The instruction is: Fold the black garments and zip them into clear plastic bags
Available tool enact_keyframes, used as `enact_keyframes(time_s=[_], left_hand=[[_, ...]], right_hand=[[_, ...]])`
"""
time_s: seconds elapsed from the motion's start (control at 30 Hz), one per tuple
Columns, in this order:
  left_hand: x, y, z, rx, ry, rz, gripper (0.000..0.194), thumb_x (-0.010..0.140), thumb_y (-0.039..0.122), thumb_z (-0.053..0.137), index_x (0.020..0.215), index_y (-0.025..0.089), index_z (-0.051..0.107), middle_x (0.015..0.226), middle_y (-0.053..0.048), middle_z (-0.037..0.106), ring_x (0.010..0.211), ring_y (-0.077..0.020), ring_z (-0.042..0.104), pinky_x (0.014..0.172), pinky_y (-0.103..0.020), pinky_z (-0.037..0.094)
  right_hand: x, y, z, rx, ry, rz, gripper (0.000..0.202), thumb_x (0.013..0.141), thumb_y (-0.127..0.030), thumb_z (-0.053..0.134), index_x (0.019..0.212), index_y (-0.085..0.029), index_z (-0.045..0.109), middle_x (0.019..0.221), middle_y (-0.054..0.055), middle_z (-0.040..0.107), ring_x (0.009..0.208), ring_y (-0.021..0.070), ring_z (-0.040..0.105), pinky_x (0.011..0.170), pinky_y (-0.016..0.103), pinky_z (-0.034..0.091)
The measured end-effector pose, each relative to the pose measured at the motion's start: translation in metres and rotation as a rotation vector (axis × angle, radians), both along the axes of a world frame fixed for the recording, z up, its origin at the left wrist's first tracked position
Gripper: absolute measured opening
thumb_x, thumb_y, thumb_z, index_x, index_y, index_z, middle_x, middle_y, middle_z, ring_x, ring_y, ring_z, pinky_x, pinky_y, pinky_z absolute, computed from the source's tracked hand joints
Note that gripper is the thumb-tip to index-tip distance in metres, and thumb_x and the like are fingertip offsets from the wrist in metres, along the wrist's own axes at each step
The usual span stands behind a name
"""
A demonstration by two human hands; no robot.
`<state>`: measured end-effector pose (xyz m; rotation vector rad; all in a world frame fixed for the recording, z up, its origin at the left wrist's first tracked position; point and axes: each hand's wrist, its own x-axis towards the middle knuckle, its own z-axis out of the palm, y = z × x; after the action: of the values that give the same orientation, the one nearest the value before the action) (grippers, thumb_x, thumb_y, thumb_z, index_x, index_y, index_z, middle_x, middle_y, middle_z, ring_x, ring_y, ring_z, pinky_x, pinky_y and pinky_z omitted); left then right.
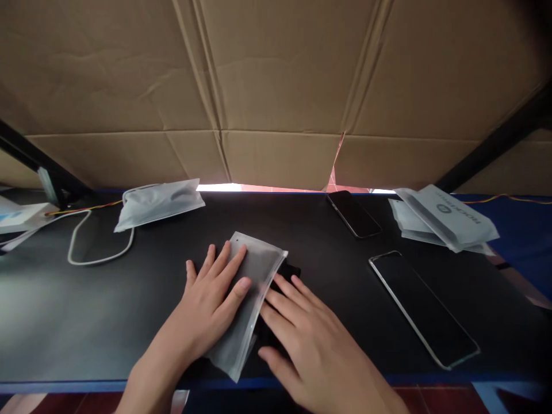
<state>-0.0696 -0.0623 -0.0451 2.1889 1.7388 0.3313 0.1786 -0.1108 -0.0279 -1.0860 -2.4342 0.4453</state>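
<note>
A frosted zip pouch (pixel 254 276) lies slanted on the black table top, near its front edge. My left hand (pixel 211 302) rests flat on the pouch's left side, fingers spread. At the pouch's right edge, my right hand (pixel 302 328) has its fingers stretched out, their tips touching the zip side. Beneath the right fingers is a black object (pixel 290 270), mostly covered by that hand; its kind cannot be made out.
Two phones (pixel 354 214) (pixel 425 307) lie to the right. Printed frosted pouches (pixel 452 218) are stacked at the back right. A plump pouch (pixel 161 202) and a white cable (pixel 101 261) lie at the left. A cardboard wall (pixel 276 86) stands behind the table.
</note>
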Motion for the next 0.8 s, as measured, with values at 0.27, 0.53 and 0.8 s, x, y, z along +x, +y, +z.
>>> enact_keyframes(time_s=[0.27, 0.53, 0.8], left_hand=[[-0.001, -0.005, 0.003, 0.039, -0.025, -0.132, 0.074, 0.112, 0.071, 0.024, 0.178, 0.04, 0.012, 0.184, -0.006, 0.022, 0.17, -0.0406, 0.016, 0.128, -0.082, 0.016], [-0.013, -0.003, 0.006, 0.054, -0.101, -0.107, 0.071, 0.112, 0.069, 0.027, 0.176, 0.049, 0.004, 0.186, -0.001, 0.017, 0.17, -0.0394, 0.016, 0.128, -0.08, 0.022], [-0.014, 0.002, -0.007, 0.108, -0.085, 0.067, 0.072, 0.113, 0.066, 0.023, 0.179, 0.041, 0.009, 0.185, -0.007, 0.023, 0.17, -0.0407, 0.015, 0.127, -0.083, 0.017]], right_hand=[[-0.042, 0.03, -0.014, -0.083, 0.209, 0.141, 0.045, 0.112, -0.014, 0.05, 0.156, -0.016, 0.06, 0.163, 0.013, 0.062, 0.159, 0.023, 0.049, 0.135, 0.04, 0.036], [-0.073, 0.049, -0.003, -0.144, 0.266, 0.126, 0.049, 0.111, -0.02, 0.057, 0.16, -0.023, 0.054, 0.169, 0.01, 0.056, 0.154, 0.0228, 0.056, 0.129, 0.036, 0.043], [-0.023, 0.032, 0.0, -0.032, 0.096, 0.128, 0.042, 0.107, -0.03, 0.073, 0.146, -0.014, 0.069, 0.149, 0.011, 0.073, 0.158, 0.0282, 0.05, 0.136, 0.044, 0.035]])
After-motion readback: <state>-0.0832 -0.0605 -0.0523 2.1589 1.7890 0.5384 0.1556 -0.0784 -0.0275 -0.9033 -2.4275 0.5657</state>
